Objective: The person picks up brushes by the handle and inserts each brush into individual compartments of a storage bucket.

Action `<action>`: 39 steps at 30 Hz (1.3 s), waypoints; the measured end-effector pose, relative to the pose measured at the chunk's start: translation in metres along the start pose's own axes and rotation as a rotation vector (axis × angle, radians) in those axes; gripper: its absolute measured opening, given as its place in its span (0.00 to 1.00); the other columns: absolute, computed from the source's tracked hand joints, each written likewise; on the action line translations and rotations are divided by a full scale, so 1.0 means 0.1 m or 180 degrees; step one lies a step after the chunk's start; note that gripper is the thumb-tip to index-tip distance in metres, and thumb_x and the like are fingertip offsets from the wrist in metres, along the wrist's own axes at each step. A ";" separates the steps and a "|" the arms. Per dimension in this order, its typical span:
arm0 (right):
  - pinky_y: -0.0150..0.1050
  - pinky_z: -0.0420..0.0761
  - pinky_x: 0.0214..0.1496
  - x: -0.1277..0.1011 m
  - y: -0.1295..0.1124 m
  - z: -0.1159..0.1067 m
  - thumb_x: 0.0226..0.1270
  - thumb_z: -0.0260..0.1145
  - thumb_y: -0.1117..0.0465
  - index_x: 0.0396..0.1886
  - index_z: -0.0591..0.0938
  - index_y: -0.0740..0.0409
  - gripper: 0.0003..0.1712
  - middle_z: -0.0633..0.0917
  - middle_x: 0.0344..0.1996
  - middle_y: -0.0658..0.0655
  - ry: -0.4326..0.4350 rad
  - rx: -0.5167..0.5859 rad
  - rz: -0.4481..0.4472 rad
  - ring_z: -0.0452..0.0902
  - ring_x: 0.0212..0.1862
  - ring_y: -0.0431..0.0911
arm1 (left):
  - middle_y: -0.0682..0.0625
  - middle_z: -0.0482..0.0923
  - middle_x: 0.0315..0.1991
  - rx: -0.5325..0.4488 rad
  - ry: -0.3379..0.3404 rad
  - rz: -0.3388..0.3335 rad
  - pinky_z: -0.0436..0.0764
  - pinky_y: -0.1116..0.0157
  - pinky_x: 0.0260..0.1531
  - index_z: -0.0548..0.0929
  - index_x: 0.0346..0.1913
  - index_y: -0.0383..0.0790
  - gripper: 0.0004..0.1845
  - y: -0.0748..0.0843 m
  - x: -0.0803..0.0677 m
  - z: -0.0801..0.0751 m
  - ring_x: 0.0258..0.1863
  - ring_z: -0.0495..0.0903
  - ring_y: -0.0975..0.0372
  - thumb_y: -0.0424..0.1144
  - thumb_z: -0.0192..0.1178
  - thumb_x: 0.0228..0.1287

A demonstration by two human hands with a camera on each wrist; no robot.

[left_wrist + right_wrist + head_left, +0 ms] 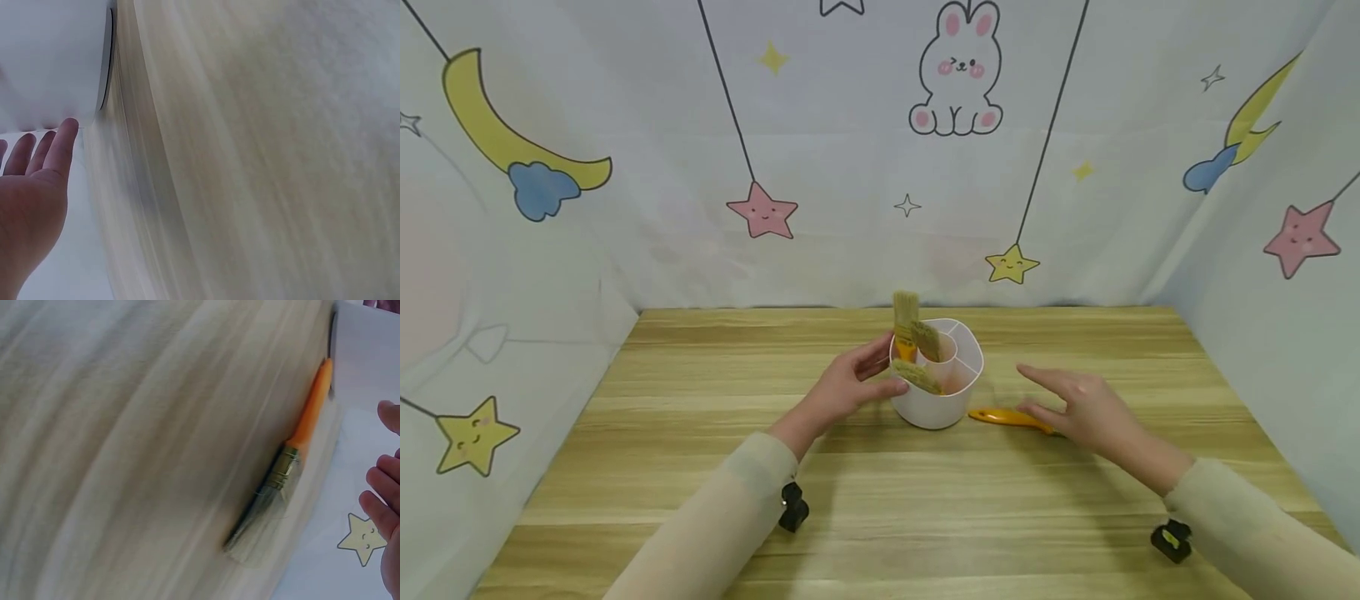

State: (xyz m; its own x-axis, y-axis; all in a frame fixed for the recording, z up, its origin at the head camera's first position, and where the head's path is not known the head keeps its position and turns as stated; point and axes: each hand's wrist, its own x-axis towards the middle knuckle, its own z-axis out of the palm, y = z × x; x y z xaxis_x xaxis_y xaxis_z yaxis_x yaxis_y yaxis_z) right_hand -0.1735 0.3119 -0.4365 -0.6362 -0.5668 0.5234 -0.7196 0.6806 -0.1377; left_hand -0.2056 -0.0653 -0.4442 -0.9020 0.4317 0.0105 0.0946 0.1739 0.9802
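Left hand [850, 387] steadying the holder [936, 392], right hand [1086, 408] hovering open-fingered over the brush [1007, 417]
Left fingers are lying straight against its wall at frame centre; a careless nudge risks tipping it, spilling brushes

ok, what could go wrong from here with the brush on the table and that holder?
1. The right hand hovers open over the orange-handled paintbrush, which lies flat on the wooden table; a flat handle may slip from the grip.
2. The white divided holder is steadied only by the left hand at its side; a nudge could tip it.
3. Brushes in the holder lean over the rim and could snag.
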 end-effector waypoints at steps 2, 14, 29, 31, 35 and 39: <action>0.53 0.92 0.42 -0.04 0.00 0.01 0.52 0.87 0.63 0.63 0.87 0.63 0.36 0.92 0.48 0.63 -0.0057 -0.0013 0.0046 0.92 0.44 0.58 | 0.54 0.65 0.82 -0.0008 0.0017 0.0017 0.69 0.53 0.78 0.63 0.85 0.52 0.44 0.00 -0.01 0.01 0.79 0.68 0.54 0.38 0.73 0.72; 0.56 0.91 0.50 -0.26 -0.08 0.03 0.59 0.85 0.58 0.65 0.86 0.62 0.34 0.92 0.52 0.61 -0.0429 -0.0043 0.0350 0.91 0.49 0.57 | 0.45 0.64 0.82 -0.0142 0.0318 0.0042 0.71 0.51 0.76 0.61 0.86 0.47 0.47 0.04 -0.13 0.07 0.78 0.69 0.51 0.39 0.74 0.70; 0.57 0.90 0.52 -0.48 -0.15 0.05 0.58 0.84 0.57 0.61 0.88 0.62 0.32 0.90 0.55 0.63 -0.0449 -0.0040 0.0306 0.90 0.53 0.59 | 0.47 0.67 0.80 -0.0369 0.0771 -0.0033 0.79 0.53 0.69 0.67 0.83 0.44 0.45 0.10 -0.37 0.38 0.78 0.70 0.52 0.35 0.77 0.66; 0.58 0.90 0.53 -0.50 -0.16 0.06 0.59 0.84 0.57 0.62 0.88 0.62 0.32 0.90 0.56 0.63 -0.0484 -0.0035 0.0331 0.90 0.54 0.59 | 0.48 0.68 0.80 -0.0389 0.0802 -0.0027 0.80 0.54 0.68 0.68 0.82 0.46 0.45 0.10 -0.38 0.41 0.77 0.71 0.52 0.34 0.77 0.65; 0.60 0.88 0.55 -0.52 -0.19 0.07 0.60 0.83 0.56 0.64 0.86 0.63 0.33 0.89 0.58 0.65 -0.0567 0.0014 0.0380 0.88 0.57 0.61 | 0.48 0.69 0.79 -0.0336 0.0893 -0.0013 0.79 0.53 0.69 0.70 0.81 0.47 0.44 0.09 -0.37 0.44 0.76 0.72 0.51 0.35 0.78 0.64; 0.61 0.87 0.57 -0.53 -0.20 0.07 0.62 0.82 0.56 0.66 0.85 0.64 0.34 0.88 0.60 0.66 -0.0638 0.0060 0.0394 0.87 0.58 0.62 | 0.47 0.68 0.80 -0.0258 0.0953 -0.0005 0.77 0.50 0.71 0.71 0.81 0.46 0.44 0.07 -0.35 0.45 0.76 0.72 0.49 0.36 0.79 0.64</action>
State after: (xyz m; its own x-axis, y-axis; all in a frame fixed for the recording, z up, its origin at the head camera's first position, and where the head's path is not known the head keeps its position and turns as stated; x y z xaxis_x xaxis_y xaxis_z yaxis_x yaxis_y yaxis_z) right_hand -0.1267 0.3252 -0.4671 -0.7610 -0.5618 0.3243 -0.6367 0.7428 -0.2071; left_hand -0.1546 -0.0391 -0.4469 -0.9872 0.1495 0.0550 0.0701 0.0979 0.9927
